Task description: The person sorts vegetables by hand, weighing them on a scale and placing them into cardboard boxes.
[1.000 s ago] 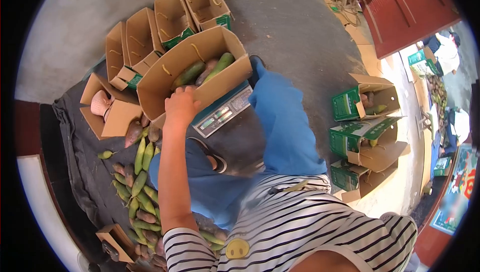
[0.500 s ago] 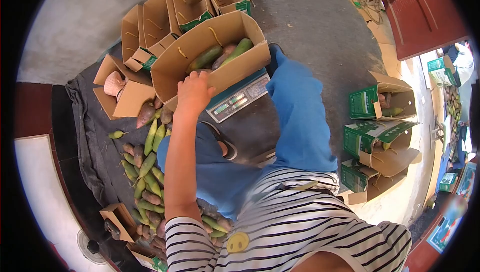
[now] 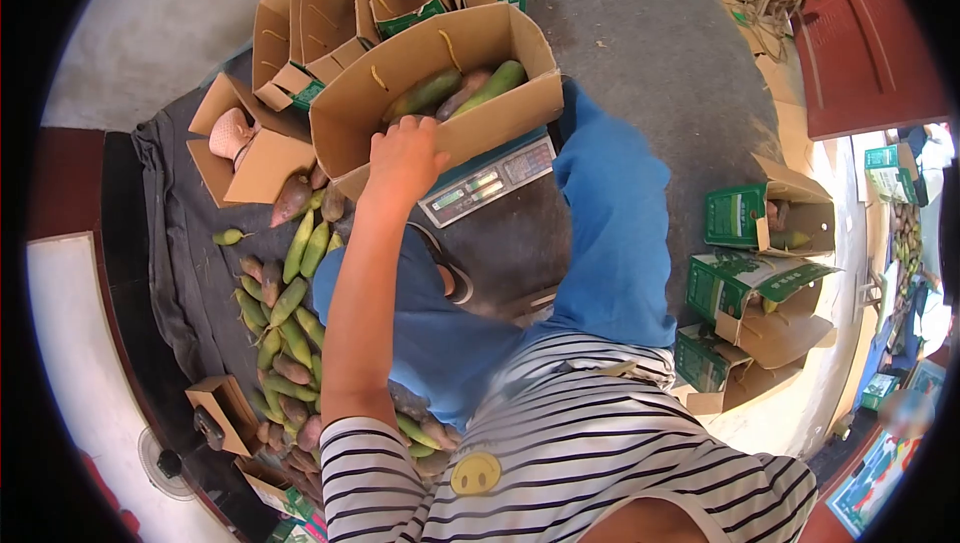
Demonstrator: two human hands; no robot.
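Observation:
My left hand [image 3: 407,158] lies over the near wall of an open cardboard box [image 3: 505,108], fingertips curled over the rim and thumb on the outer face. Inside the box are long green radishes [image 3: 495,88] and a reddish-brown root [image 3: 463,93]. Beneath it is a digital scale [image 3: 490,185], its display panel showing at the near side. My right hand is out of view.
Several open cardboard boxes [image 3: 335,8] line the wall behind. A smaller box [image 3: 262,165] holds a pink textured item [image 3: 232,133]. Green and reddish roots [image 3: 290,333] are heaped on dark cloth at left. Green printed boxes [image 3: 735,215] stand at right.
The view has shifted slightly, so the box and scale appear higher and further right. My left hand stays on the same box wall, and the box contents look the same.

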